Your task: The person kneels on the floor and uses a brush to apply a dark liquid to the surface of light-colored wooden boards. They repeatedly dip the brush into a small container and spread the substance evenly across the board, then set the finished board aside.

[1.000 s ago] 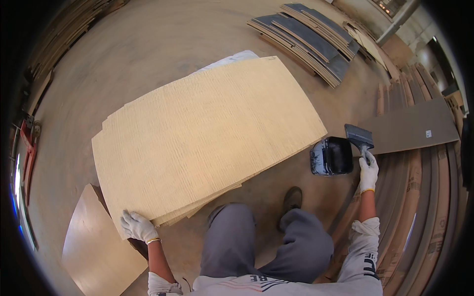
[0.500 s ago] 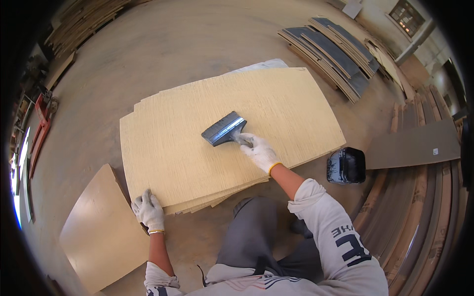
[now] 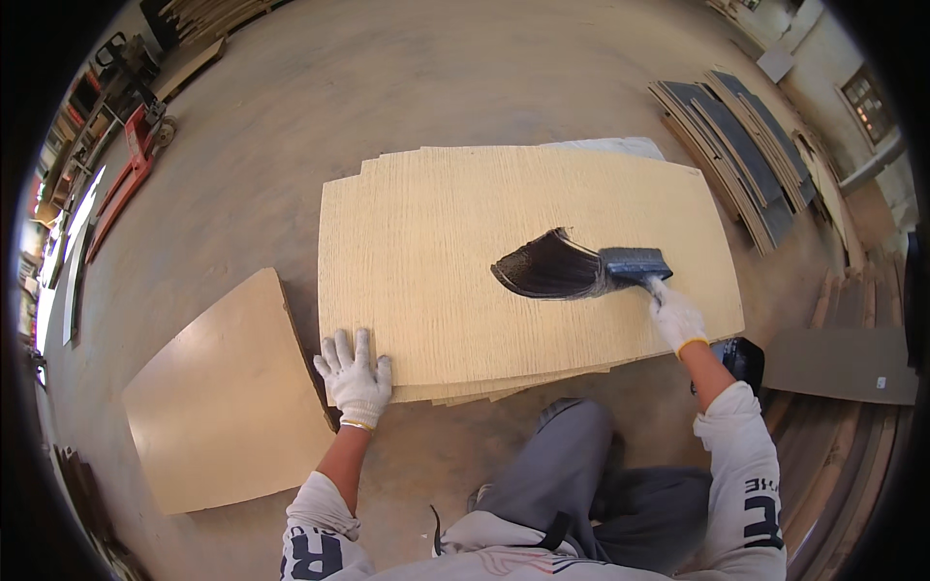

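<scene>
My right hand (image 3: 675, 315), in a white knit glove, grips the handle of a wide flat paintbrush (image 3: 635, 263). Its dark bristles press on the top sheet of a stack of pale wood boards (image 3: 436, 261). A black swath of wet paint (image 3: 547, 266) lies across the middle of that sheet, running up to the brush's left edge. My left hand (image 3: 358, 380), gloved too, rests flat on the near left corner of the stack with its fingers spread.
A black paint bucket (image 3: 741, 363) stands on the floor, partly hidden by my right forearm. A smooth tan board (image 3: 223, 397) leans at the left. Stacked dark panels (image 3: 746, 155) lie at the far right; a red pallet jack (image 3: 126, 184) is at the far left.
The paintbrush has swept rightward in my right hand and left a black paint swath on the bare top board. My left hand's fingers have spread out flat. The view has shifted left.
</scene>
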A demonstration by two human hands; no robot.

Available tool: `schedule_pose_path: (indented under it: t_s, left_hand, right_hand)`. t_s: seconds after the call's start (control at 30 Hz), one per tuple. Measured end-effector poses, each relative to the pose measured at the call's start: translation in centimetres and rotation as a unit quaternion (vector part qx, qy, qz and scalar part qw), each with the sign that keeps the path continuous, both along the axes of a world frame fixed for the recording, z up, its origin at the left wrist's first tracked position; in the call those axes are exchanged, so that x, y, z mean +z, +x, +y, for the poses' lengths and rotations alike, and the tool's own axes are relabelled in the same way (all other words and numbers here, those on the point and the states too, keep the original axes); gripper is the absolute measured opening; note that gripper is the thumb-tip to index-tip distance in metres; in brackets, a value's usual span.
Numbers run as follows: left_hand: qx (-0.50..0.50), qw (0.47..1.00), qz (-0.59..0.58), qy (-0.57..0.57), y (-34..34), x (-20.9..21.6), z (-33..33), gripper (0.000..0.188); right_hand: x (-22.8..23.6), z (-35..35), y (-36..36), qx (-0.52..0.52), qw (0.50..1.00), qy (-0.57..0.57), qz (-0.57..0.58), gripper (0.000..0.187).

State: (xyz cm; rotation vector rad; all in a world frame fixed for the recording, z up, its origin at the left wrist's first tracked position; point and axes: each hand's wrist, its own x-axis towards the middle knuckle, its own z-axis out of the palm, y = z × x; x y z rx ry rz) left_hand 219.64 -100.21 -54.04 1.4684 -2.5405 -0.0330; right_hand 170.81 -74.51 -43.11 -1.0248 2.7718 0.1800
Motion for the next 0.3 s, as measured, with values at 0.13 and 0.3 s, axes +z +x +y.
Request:
schedule_pose_path:
  t_s: [0.13, 0.3]
  left_hand:
    - [0.001, 1.0, -0.005, 0.007, 0.0, -0.3, -0.3, 0.064]
    - [0.022, 0.998, -0.046, 0.042, 0.5, 0.0, -0.5, 0.068]
  right_hand:
    - [-0.3, -13.0, -0.2, 0.064, 0.996, -0.065, -0.01, 0.031]
    - [2.4, -20.0, 11.6, 0.276, 0.953, 0.042, -0.114, 0.071]
